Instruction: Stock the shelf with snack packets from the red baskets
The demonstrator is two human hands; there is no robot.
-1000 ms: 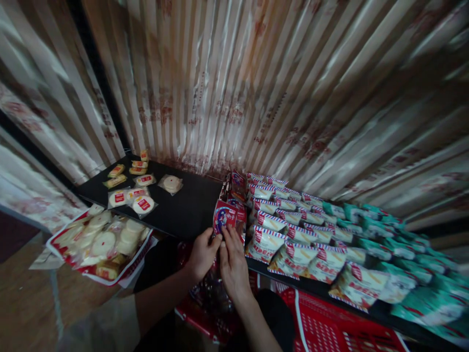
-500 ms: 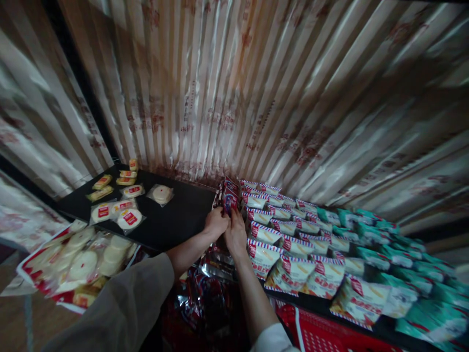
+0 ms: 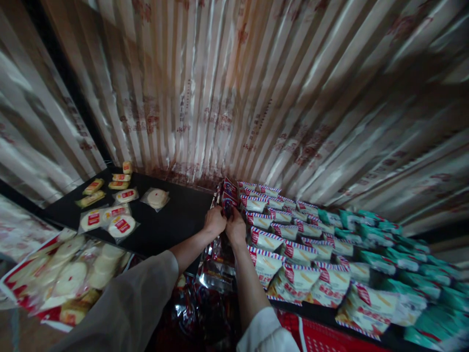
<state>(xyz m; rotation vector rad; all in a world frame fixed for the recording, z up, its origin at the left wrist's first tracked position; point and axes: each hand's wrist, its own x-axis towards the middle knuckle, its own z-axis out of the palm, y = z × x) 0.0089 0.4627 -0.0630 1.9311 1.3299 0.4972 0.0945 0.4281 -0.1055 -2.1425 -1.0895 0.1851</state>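
Observation:
At the middle of the shelf, my left hand and my right hand are side by side, fingers closed at the near end of a dark red snack packet. A similar packet lies just beyond it, by the back wall. More shiny dark packets lie under my wrists, partly hidden by my arms. Right beside my right hand, rows of white snack bags with red and blue striped tops stand on the shelf. Below my arms is a heap of dark glossy packets.
Green bags stand at the far right. Wrapped round white cakes and small yellow packs lie on the black shelf at left. An open bag of round cakes is below. A red basket sits under the shelf's front.
My hands have drawn slightly apart and a little back toward me. Two dark packets now show in line beyond them, where one showed before. The view has shifted slightly.

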